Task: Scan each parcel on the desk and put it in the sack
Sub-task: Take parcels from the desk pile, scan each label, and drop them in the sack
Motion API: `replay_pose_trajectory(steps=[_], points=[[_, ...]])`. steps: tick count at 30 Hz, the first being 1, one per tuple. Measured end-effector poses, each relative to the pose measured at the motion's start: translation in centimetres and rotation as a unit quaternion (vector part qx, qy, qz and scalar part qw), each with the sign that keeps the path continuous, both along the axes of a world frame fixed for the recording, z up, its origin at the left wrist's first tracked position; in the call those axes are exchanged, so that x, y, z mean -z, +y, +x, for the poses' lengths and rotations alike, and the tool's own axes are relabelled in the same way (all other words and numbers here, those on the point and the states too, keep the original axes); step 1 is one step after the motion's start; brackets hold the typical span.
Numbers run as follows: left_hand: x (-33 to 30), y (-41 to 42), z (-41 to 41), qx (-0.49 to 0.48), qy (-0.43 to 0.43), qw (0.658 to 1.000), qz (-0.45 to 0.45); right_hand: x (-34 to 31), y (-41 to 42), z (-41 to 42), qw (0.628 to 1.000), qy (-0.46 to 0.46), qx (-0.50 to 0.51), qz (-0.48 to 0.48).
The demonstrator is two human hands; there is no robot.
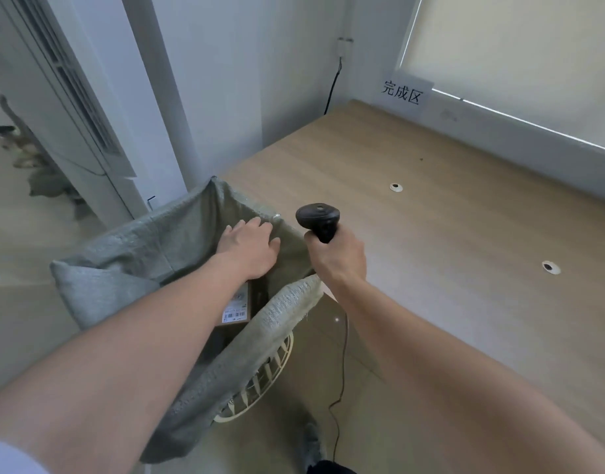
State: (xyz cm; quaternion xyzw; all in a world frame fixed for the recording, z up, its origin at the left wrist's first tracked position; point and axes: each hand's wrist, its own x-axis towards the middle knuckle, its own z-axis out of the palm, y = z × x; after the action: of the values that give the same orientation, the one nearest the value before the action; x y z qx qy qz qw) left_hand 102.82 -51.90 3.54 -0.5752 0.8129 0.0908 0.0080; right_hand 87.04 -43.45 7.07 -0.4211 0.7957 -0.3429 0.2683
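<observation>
Parcel lay down inside the sack, a flat brown cardboard box with a white printed label and a barcode on its upper face; only one end of it showed, the rest being covered by the left forearm. Its edges looked square and undamaged, though the print on the label was too small to read. The sack was a grey-green woven bag, its mouth folded outward over a pale slatted basket that stood on the floor just beside the desk. The left hand reached into the sack's mouth above the parcel with its fingers spread and relaxed, gripping nothing. The right hand was wrapped round the handle of a black barcode scanner, held upright over the desk's near corner, and a thin dark cable ran from it toward the floor. On the wall behind the wooden desk hung a paper sign with three printed characters.
</observation>
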Motion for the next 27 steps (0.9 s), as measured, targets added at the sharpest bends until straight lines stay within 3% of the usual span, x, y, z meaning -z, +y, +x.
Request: replay_pose_trajectory(steps=[11,27], points=[[-7.7,9.5,-5.2,0.200,0.013,0.980,-0.014,-4.1,14.3,-1.9,0.976,0.045,0.208,-0.036],[-13.2,32.0,-27.9,0.421,0.033,0.902,-0.091,-9.0,39.4,-16.1,0.901,0.074,0.418,-0.087]])
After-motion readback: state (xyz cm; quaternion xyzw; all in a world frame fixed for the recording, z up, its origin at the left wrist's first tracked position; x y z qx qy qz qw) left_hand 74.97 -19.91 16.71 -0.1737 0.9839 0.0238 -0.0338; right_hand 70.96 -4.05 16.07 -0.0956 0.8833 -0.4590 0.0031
